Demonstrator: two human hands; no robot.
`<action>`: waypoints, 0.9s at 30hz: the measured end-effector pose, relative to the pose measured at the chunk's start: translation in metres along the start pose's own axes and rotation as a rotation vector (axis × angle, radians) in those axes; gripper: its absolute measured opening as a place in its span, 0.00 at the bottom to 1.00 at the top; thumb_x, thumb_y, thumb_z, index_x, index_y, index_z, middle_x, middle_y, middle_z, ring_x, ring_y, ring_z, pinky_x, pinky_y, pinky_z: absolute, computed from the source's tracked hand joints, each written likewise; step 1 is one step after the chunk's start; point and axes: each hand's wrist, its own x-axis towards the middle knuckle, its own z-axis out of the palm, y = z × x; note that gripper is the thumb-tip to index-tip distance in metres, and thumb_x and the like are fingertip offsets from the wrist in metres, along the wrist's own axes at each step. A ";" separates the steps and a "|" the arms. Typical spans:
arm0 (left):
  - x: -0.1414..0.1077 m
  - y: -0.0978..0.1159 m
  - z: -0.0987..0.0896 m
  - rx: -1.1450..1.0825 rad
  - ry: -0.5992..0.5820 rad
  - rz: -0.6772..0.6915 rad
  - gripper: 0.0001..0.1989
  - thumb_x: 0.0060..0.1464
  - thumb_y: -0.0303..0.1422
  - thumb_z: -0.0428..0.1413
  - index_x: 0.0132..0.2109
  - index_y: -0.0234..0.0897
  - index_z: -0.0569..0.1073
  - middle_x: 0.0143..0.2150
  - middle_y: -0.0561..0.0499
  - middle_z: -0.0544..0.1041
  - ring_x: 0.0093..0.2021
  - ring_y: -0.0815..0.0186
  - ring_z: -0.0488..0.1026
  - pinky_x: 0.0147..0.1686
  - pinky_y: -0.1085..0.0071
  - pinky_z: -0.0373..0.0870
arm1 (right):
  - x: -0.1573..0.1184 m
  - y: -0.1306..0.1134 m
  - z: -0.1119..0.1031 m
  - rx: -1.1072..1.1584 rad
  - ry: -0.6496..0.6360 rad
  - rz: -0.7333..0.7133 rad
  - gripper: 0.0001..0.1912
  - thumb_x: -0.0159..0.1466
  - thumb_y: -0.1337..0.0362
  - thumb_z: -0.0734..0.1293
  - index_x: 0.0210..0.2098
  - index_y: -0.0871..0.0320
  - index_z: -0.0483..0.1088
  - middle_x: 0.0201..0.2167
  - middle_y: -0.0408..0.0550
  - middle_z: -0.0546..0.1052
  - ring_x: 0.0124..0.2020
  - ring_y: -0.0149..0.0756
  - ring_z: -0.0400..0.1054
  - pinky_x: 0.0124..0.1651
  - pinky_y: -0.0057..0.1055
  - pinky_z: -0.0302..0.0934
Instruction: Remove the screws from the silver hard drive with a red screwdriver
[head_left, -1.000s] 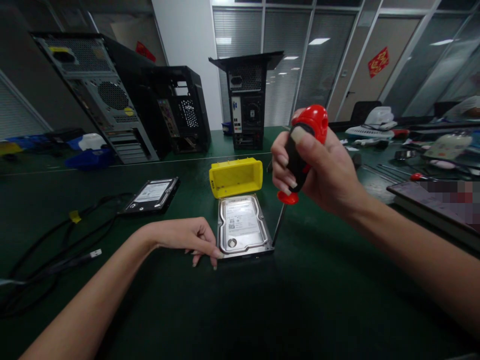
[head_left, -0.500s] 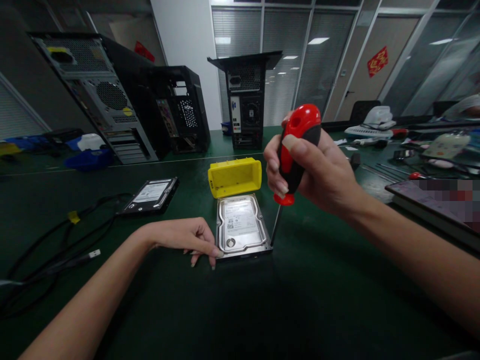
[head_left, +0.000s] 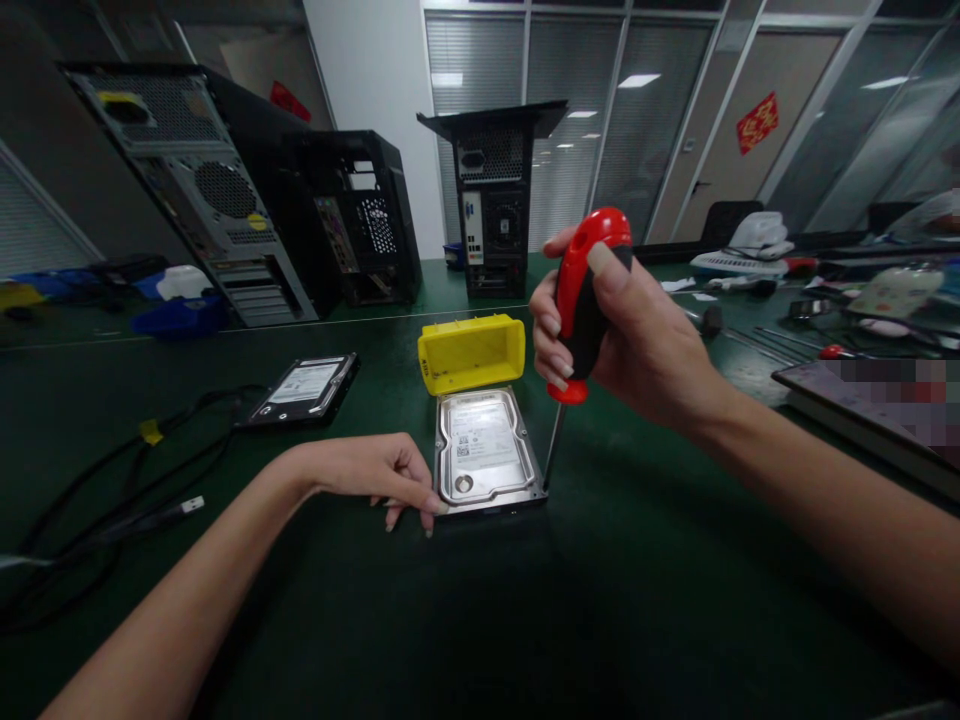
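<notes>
A silver hard drive (head_left: 487, 450) lies flat on the dark green table (head_left: 600, 600). My left hand (head_left: 397, 480) pinches its near left corner between thumb and fingers. My right hand (head_left: 622, 310) is wrapped round the red and black handle of a screwdriver (head_left: 581, 300), held nearly upright. The shaft slants down to the drive's near right corner; the tip is too small to make out. Touching or almost touching the drive's far edge is a yellow bin (head_left: 472, 355), its open side towards me.
A second hard drive (head_left: 304, 390) and black cables (head_left: 112, 530) lie on the left. Computer cases (head_left: 262, 190) stand behind, one of them (head_left: 499, 200) at the centre back. A thick book or box (head_left: 862, 410), long bits and assorted tools are on the right.
My right thumb has moved up the screwdriver handle, and the handle has turned a little in my grip. My left hand and the hard drive have hardly moved.
</notes>
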 end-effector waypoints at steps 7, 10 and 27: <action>-0.003 0.000 -0.001 0.012 -0.004 -0.016 0.17 0.54 0.45 0.55 0.35 0.36 0.80 0.23 0.52 0.73 0.21 0.75 0.65 0.19 0.80 0.54 | -0.002 -0.001 0.000 -0.011 -0.009 -0.003 0.15 0.61 0.53 0.63 0.44 0.51 0.60 0.28 0.40 0.67 0.22 0.28 0.62 0.23 0.28 0.61; -0.010 0.006 -0.004 0.060 0.010 -0.012 0.23 0.59 0.47 0.48 0.33 0.34 0.80 0.16 0.55 0.64 0.19 0.74 0.62 0.20 0.78 0.56 | -0.003 -0.001 -0.001 -0.005 -0.005 -0.002 0.14 0.61 0.53 0.63 0.43 0.50 0.60 0.28 0.40 0.67 0.22 0.28 0.63 0.24 0.28 0.62; 0.046 0.049 0.074 0.533 0.762 0.265 0.12 0.47 0.40 0.63 0.40 0.45 0.77 0.37 0.51 0.72 0.41 0.60 0.67 0.42 0.63 0.56 | 0.000 0.004 -0.001 0.096 0.007 -0.046 0.12 0.62 0.58 0.63 0.43 0.54 0.60 0.27 0.38 0.65 0.22 0.26 0.62 0.26 0.26 0.62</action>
